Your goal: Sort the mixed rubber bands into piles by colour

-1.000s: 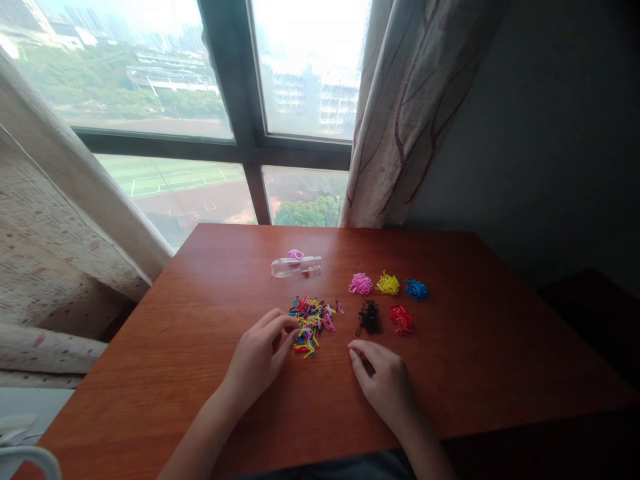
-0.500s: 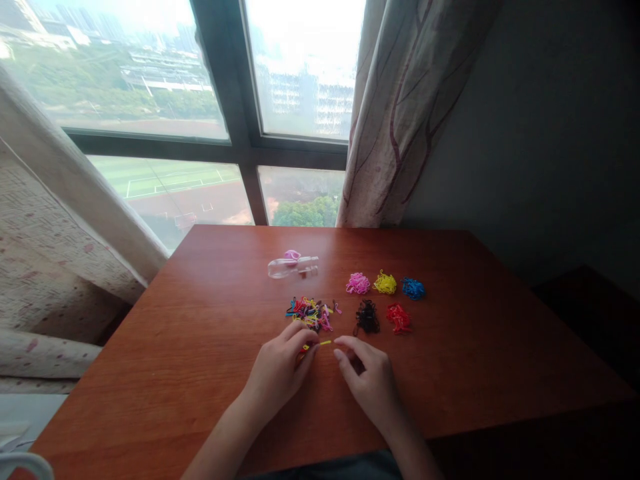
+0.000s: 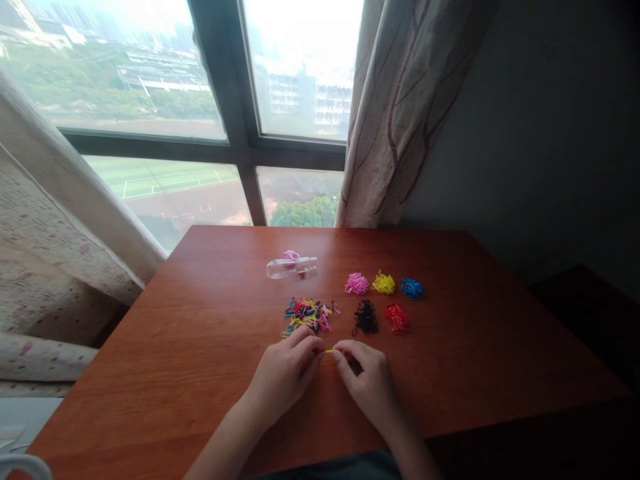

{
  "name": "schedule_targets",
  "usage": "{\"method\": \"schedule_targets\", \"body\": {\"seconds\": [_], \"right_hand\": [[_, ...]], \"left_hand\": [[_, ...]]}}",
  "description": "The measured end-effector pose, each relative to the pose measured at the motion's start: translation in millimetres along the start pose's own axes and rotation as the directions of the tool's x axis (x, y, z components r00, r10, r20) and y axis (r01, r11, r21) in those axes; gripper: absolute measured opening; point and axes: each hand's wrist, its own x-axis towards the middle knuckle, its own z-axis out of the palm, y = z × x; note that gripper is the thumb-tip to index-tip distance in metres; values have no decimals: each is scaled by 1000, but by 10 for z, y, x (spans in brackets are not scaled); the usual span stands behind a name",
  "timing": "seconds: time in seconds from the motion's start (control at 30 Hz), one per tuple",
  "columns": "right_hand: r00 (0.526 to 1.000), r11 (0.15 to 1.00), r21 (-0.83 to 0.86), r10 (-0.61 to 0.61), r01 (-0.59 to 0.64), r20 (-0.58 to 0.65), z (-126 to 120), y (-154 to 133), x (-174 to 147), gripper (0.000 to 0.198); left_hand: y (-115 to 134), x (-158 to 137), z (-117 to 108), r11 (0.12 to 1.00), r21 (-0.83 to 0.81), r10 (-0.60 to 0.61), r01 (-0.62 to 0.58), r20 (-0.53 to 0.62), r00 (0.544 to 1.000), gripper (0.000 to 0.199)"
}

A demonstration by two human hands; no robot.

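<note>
A thin yellow rubber band (image 3: 329, 351) spans the small gap between my two hands. My left hand (image 3: 287, 367) pinches its left end between thumb and fingers. At its right end, my right hand (image 3: 367, 373) has thumb and forefinger closed on it. Just beyond my left hand lies a mixed pile of coloured rubber bands (image 3: 310, 312), its near edge partly hidden by the fingers. Past my right hand are a black pile of rubber bands (image 3: 367, 317) and a red pile of rubber bands (image 3: 397, 318).
Farther back are a pink pile (image 3: 357, 283), a yellow pile (image 3: 383, 283) and a blue pile (image 3: 412, 288) of bands. A clear plastic bottle (image 3: 285, 269) lies on its side, with a pink piece (image 3: 291, 255) by it. The wooden table (image 3: 200, 333) meets a window.
My right thumb and forefinger have closed on the free end of the yellow rubber band. My left hand has shifted slightly right and nearer to me; the gap between my hands is smaller.
</note>
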Motion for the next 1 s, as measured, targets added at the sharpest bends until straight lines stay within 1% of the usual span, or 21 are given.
{"method": "schedule_targets", "body": {"seconds": [0.1,0.17,0.27,0.37,0.47,0.53,0.63,0.77,0.87,1.0], "right_hand": [[1000,1000,7,7,-7,-21,-14,4,-2,16],[998,1000,-14,8,-8,-61,-88,48,38,17],[986,993,-116,3,-23,-169,-336,216,212,20],[966,965,-250,11,-78,-260,-666,472,515,24],[959,898,-416,23,-144,-284,-913,708,826,29],[961,878,-451,33,-159,-274,-990,816,968,29],[968,868,-470,48,-162,-246,-1009,899,1044,28],[967,856,-484,66,-182,-248,-990,878,951,30],[959,866,-465,54,-183,-278,-963,763,814,31],[970,937,-334,22,-104,-242,-832,533,582,28]], "left_hand": [[-24,-17,-26,1000,-20,-16,16,-8,1000,17],[-62,-38,-59,998,-37,-42,41,-22,999,17],[-140,-84,-129,994,-57,-96,94,-47,994,17],[-229,-137,-208,989,-51,-140,137,-57,988,17],[-310,-177,-269,984,-32,-176,174,-71,982,17],[-349,-195,-291,980,-27,-200,198,-92,976,18],[-375,-214,-302,975,-24,-220,219,-112,969,18],[-378,-237,-307,969,-9,-247,248,-122,961,17],[-384,-249,-317,963,-7,-269,270,-111,957,16],[-392,-259,-334,958,14,-284,286,-62,957,15]]}}
